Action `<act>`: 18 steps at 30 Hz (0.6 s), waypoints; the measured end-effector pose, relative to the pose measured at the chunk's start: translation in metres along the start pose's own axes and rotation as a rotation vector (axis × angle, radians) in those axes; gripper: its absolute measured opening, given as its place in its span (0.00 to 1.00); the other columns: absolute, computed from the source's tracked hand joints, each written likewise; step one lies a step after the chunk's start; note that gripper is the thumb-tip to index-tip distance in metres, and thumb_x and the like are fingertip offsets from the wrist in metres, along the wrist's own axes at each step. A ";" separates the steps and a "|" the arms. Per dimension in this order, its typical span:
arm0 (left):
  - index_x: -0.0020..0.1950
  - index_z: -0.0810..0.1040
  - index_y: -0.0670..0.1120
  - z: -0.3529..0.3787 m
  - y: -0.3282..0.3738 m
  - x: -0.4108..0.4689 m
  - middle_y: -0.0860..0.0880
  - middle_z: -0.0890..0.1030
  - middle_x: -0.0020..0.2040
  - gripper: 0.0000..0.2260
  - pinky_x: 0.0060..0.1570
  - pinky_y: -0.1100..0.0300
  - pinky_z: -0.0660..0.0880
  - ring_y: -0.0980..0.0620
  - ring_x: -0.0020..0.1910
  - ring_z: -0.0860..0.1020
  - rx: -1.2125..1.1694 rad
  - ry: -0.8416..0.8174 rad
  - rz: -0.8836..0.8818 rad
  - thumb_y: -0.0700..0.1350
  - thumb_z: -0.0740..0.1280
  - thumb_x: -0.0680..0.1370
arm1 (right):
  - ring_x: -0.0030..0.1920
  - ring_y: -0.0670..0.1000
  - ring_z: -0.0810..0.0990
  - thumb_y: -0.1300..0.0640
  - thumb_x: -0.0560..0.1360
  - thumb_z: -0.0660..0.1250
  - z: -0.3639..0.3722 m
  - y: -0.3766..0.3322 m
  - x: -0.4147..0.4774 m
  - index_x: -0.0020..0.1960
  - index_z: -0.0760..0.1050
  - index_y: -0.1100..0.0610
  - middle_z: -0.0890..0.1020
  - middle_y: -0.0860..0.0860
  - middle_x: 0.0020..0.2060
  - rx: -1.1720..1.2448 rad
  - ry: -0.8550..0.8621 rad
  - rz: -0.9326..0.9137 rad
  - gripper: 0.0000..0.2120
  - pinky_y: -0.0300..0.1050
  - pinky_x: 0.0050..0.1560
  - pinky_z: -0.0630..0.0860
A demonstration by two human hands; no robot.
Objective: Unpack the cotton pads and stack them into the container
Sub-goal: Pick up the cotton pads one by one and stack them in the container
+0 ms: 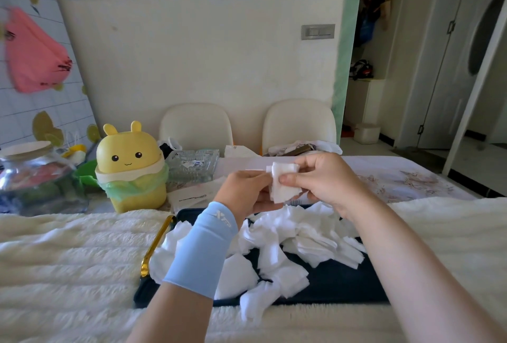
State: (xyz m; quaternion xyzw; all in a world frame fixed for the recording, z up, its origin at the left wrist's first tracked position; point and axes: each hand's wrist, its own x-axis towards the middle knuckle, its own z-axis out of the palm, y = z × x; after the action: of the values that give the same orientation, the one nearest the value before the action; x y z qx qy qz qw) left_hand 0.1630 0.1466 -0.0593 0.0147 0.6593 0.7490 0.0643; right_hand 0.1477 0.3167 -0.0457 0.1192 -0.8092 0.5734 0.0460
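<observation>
We grip a stack of cotton pads (pixel 284 183) in both left hand (pixel 247 190) and right hand (pixel 327 178), above the dark tray (pixel 343 285), loose pads (pixel 290 241) heaped along its far edge

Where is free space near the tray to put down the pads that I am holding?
The blanket is bare left of the gold handle, in front of the yellow bin, and also right of the tray. The tray's near right corner is free. Its middle is crowded with loose pads.
</observation>
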 end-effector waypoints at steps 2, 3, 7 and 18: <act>0.58 0.80 0.36 -0.001 0.000 -0.002 0.37 0.85 0.51 0.11 0.44 0.55 0.83 0.41 0.51 0.84 -0.015 -0.021 -0.008 0.40 0.61 0.82 | 0.36 0.53 0.86 0.61 0.70 0.79 -0.001 0.000 0.000 0.44 0.83 0.53 0.87 0.51 0.35 0.000 -0.012 0.003 0.07 0.57 0.44 0.80; 0.59 0.80 0.36 -0.001 0.000 -0.002 0.37 0.85 0.51 0.11 0.45 0.55 0.83 0.41 0.52 0.84 -0.025 -0.029 -0.007 0.40 0.61 0.82 | 0.36 0.54 0.86 0.61 0.70 0.79 -0.001 0.000 0.000 0.44 0.83 0.54 0.87 0.51 0.35 0.004 -0.018 0.005 0.07 0.58 0.45 0.80; 0.59 0.80 0.37 0.000 0.002 -0.003 0.36 0.84 0.52 0.13 0.45 0.54 0.83 0.41 0.52 0.84 -0.027 -0.070 -0.009 0.44 0.61 0.83 | 0.32 0.50 0.82 0.59 0.68 0.81 0.001 -0.001 0.000 0.46 0.82 0.55 0.84 0.47 0.31 -0.030 -0.010 -0.015 0.09 0.42 0.35 0.78; 0.55 0.82 0.38 -0.014 0.004 -0.002 0.40 0.85 0.50 0.09 0.49 0.56 0.82 0.45 0.48 0.85 0.220 -0.113 0.047 0.36 0.71 0.76 | 0.34 0.47 0.78 0.54 0.74 0.76 -0.009 0.008 0.003 0.49 0.84 0.52 0.84 0.47 0.37 0.147 -0.073 0.081 0.05 0.43 0.35 0.70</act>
State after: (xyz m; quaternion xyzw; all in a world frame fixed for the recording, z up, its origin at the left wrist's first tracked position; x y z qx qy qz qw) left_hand 0.1635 0.1323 -0.0569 0.0794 0.7322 0.6715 0.0818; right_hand 0.1424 0.3274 -0.0495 0.1103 -0.7703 0.6279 -0.0155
